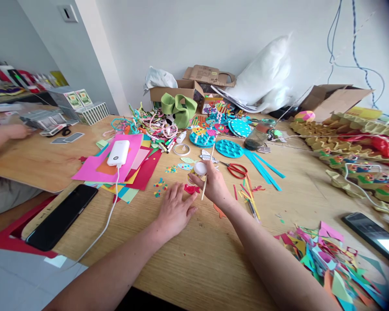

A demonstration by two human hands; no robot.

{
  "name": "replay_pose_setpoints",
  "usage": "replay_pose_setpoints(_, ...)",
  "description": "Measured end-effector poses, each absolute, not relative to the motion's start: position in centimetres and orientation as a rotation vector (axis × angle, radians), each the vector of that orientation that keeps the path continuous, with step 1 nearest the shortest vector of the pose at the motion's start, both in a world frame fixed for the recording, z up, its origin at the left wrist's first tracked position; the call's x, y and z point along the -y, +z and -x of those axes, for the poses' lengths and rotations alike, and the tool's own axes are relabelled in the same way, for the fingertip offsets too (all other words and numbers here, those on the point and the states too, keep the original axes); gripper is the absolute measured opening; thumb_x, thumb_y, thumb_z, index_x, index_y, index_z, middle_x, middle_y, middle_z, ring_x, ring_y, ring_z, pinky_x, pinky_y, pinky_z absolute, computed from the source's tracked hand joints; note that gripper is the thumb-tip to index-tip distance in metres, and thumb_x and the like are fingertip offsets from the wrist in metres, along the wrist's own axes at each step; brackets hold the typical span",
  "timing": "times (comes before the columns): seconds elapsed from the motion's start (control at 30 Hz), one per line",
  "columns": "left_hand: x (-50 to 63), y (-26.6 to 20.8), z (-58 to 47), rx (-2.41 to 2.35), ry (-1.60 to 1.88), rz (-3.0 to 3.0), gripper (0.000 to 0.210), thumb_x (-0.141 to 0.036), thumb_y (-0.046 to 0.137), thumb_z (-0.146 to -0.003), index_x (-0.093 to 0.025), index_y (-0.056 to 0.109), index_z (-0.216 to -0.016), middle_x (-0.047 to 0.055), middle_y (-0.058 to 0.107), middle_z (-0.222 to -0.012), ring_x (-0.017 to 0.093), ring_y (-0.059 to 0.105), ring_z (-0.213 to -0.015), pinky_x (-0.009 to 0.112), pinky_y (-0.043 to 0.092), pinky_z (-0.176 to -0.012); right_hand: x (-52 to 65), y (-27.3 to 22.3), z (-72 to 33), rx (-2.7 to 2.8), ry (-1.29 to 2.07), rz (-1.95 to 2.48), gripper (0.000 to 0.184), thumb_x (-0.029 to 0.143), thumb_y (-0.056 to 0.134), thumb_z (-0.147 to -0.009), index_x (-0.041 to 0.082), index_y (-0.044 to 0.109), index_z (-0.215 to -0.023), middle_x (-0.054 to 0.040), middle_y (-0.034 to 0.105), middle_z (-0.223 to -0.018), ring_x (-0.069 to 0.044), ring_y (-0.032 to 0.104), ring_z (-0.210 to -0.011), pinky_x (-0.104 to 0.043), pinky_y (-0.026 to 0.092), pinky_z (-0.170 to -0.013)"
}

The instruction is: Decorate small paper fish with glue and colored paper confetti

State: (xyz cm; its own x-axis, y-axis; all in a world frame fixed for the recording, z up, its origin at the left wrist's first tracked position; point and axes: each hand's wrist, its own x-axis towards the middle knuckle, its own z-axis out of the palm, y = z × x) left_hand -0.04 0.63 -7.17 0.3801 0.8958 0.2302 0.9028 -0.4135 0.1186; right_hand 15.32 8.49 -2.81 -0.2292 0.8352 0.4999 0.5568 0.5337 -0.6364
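My right hand [215, 183] is closed around a small white-lidded jar [200, 169], with a thin pale stick [208, 172] slanting up between its fingers. My left hand [176, 209] lies flat on the table, fingers stretched, its fingertips close to a red paper fish [192, 189]. Behind the hands are paper fish in pale colours, including a light blue one [185, 166]. Small coloured paper dots [160, 187] lie left of them. Red-handled scissors [237, 171] rest beyond my right hand. An orange paper piece [219, 211] is partly covered by my right forearm.
Coloured paper sheets [149, 172] and a white power bank [118, 153] with a cable lie left. A black phone [61, 217] sits at the left edge. Paper scraps [324, 255] are heaped at right. A glass jar [259, 134] stands behind. Another person's arm [6, 134] shows far left.
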Motion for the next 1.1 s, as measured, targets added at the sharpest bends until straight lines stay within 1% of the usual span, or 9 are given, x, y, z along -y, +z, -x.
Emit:
replay_pose_setpoints(0.13, -0.60, -7.06, -0.01, 1.692, -0.394, 2.590, 0.041, -0.043, 0.051, -0.096, -0.028, 0.056, -0.134, 0.016, 0.047, -0.144, 0.038, 0.035, -0.137, 0.057, 0.031, -0.110, -8.42, -2.74, -15.27, 1.912, 0.416, 1.132, 0.035, 0.051, 0.059, -0.085, 0.022, 0.048, -0.100, -0.0064, 0.067, -0.081, -0.022, 0.062, -0.069, -0.032, 0.046, -0.062)
replay_pose_setpoints(0.33, -0.62, -7.02, -0.07, 1.682, -0.420, 2.577, 0.041, -0.043, 0.052, -0.095, -0.028, 0.057, -0.132, 0.016, 0.050, -0.139, 0.038, 0.038, -0.135, 0.057, 0.034, -0.109, -8.26, -2.57, -15.22, 1.949, 0.407, 1.112, 0.031, 0.048, 0.057, -0.087, 0.021, 0.048, -0.099, -0.0069, 0.066, -0.084, -0.020, 0.061, -0.070, -0.031, 0.046, -0.063)
replay_pose_setpoints(0.53, -0.58, -7.13, -0.01, 1.680, -0.433, 2.568, 0.040, -0.043, 0.052, -0.095, -0.027, 0.059, -0.130, 0.016, 0.049, -0.141, 0.038, 0.037, -0.135, 0.056, 0.034, -0.109, -8.48, -2.87, -15.37, 1.898, 0.424, 1.188, 0.033, 0.042, 0.064, -0.082, 0.021, 0.050, -0.102, -0.0059, 0.068, -0.081, -0.021, 0.063, -0.069, -0.030, 0.046, -0.062)
replay_pose_setpoints(0.77, -0.63, -6.95, -0.04, 1.697, -0.410, 2.586, 0.040, -0.045, 0.051, -0.095, -0.030, 0.057, -0.132, 0.012, 0.049, -0.143, 0.036, 0.036, -0.137, 0.057, 0.033, -0.109, -8.82, -2.55, -15.86, 1.891, 0.354, 1.219, 0.033, 0.043, 0.065, -0.081, 0.021, 0.051, -0.100, -0.0070, 0.069, -0.079, -0.022, 0.065, -0.067, -0.030, 0.046, -0.061)
replay_pose_setpoints(0.9, -0.66, -6.94, -0.05, 1.712, -0.433, 2.590, 0.041, -0.045, 0.052, -0.095, -0.030, 0.057, -0.133, 0.013, 0.048, -0.144, 0.037, 0.036, -0.137, 0.057, 0.032, -0.110, -8.74, -2.21, -16.03, 1.904, 0.346, 1.248, 0.034, 0.042, 0.067, -0.079, 0.021, 0.050, -0.099, -0.0062, 0.069, -0.078, -0.023, 0.065, -0.066, -0.030, 0.046, -0.059)
replay_pose_setpoints(1.1, -0.66, -6.98, -0.09, 1.725, -0.429, 2.604, 0.041, -0.044, 0.051, -0.095, -0.030, 0.057, -0.133, 0.013, 0.047, -0.145, 0.037, 0.035, -0.137, 0.056, 0.032, -0.110, -8.77, -2.20, -16.03, 1.920, 0.351, 1.264, 0.033, 0.040, 0.067, -0.079, 0.021, 0.048, -0.099, -0.0065, 0.069, -0.078, -0.023, 0.065, -0.066, -0.030, 0.046, -0.059)
